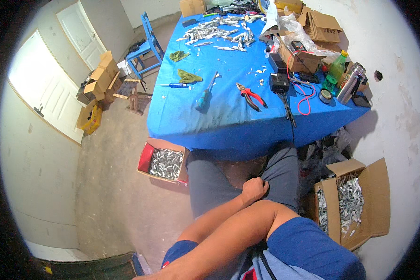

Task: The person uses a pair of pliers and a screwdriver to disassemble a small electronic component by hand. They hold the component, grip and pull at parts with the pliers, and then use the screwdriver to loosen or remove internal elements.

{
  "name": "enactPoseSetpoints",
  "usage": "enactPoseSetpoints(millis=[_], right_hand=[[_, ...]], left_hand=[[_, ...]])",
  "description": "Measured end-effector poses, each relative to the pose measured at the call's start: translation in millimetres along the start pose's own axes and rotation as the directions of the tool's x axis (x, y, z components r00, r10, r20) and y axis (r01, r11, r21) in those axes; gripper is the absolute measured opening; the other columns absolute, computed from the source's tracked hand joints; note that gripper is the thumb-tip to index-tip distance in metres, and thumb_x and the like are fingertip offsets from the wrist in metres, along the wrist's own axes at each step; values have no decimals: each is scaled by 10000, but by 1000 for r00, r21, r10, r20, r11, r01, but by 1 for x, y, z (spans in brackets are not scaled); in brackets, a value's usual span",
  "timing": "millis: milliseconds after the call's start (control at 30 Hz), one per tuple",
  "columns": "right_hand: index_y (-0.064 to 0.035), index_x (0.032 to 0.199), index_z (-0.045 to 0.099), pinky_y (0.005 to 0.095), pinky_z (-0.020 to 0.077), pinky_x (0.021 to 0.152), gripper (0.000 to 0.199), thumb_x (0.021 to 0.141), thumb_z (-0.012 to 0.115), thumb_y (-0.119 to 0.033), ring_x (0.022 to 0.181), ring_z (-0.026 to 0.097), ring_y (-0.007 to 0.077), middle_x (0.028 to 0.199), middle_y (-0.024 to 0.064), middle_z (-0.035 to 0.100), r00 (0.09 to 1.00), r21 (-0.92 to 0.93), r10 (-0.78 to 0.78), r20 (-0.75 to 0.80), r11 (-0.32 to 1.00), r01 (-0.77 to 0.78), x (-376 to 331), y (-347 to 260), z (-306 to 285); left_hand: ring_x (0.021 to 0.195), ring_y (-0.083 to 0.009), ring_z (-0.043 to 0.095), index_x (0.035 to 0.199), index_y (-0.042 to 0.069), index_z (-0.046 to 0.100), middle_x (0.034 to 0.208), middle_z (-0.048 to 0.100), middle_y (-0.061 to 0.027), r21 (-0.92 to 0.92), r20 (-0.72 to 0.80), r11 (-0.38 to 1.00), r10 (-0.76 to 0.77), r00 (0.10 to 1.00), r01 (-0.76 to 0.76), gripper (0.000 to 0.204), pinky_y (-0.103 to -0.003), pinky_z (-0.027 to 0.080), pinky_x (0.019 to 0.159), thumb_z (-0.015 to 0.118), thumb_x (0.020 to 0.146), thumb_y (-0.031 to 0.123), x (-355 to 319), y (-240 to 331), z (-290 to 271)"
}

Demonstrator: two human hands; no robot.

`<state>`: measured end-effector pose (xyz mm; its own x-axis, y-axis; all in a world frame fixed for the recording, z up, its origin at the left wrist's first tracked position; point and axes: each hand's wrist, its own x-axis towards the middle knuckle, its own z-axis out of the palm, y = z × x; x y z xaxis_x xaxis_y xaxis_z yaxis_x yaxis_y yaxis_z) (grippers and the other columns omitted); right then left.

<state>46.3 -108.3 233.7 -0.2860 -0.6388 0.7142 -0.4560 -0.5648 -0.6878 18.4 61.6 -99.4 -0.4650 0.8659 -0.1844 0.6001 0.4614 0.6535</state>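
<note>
My left hand [255, 189] rests on my lap between the thighs of my grey trousers, its fingers curled into a fist; the inside of the fist is hidden. My right forearm [224, 239] crosses over the left one toward the lower left, and the right hand lies beyond the picture's edge. Ahead, on the blue-covered table [210, 122], lie red-handled pliers [251, 96], a screwdriver with a teal handle [203, 99], a thinner blue screwdriver [177, 85] and two green gloves or rags [189, 76]. Neither arm touches these tools.
A heap of silvery pieces [214, 31] covers the table's far part. Black adapters [279, 82], a green bottle [336, 72] and a steel flask [351, 84] stand right. Boxes of metal cylinders [167, 163] and silvery scraps [350, 203] flank my legs. A blue chair [145, 49] stands left.
</note>
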Motion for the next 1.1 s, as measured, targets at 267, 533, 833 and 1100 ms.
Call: enactPoseSetpoints(millis=[267, 533, 833, 1100], right_hand=[[-34, 891, 631, 439, 475, 707, 428, 701, 710, -409, 855, 627, 369, 871, 206, 645, 995, -79, 40, 87, 996, -33, -1, 22, -1], [-32, 901, 629, 428, 476, 706, 436, 761, 708, -437, 839, 641, 330, 847, 199, 648, 994, 26, -99, 40, 995, 98, 5, 33, 6], [-101, 709, 617, 434, 530, 605, 147, 726, 654, -242, 663, 642, 335, 715, 118, 638, 765, -851, 488, -421, 79, -519, -196, 25, -156], [-91, 805, 657, 485, 508, 712, 150, 781, 602, -228, 796, 646, 376, 802, 170, 665, 255, -198, -117, -960, -361, -911, -339, -61, -368]], left_hand=[[773, -422, 664, 737, -27, 697, 815, 667, -274, 11, 9, 999, -32, 999, 32, 435, -484, 540, 743, 538, 887, 349, 4, -4, 9], [854, -431, 651, 826, -13, 710, 865, 666, -275, -56, 54, 994, -89, 995, 92, 475, -496, 510, 803, 530, 881, 423, 8, -11, 9], [829, -303, 679, 909, -27, 701, 878, 704, -200, -393, -267, 915, -209, 941, 92, 416, -411, 513, 719, 567, 892, 367, 1, -134, -56], [543, -97, 439, 636, -15, 587, 566, 507, -10, -676, -169, 692, -479, 862, 252, 441, -325, 353, 496, 604, 916, 325, 12, -154, -127]])
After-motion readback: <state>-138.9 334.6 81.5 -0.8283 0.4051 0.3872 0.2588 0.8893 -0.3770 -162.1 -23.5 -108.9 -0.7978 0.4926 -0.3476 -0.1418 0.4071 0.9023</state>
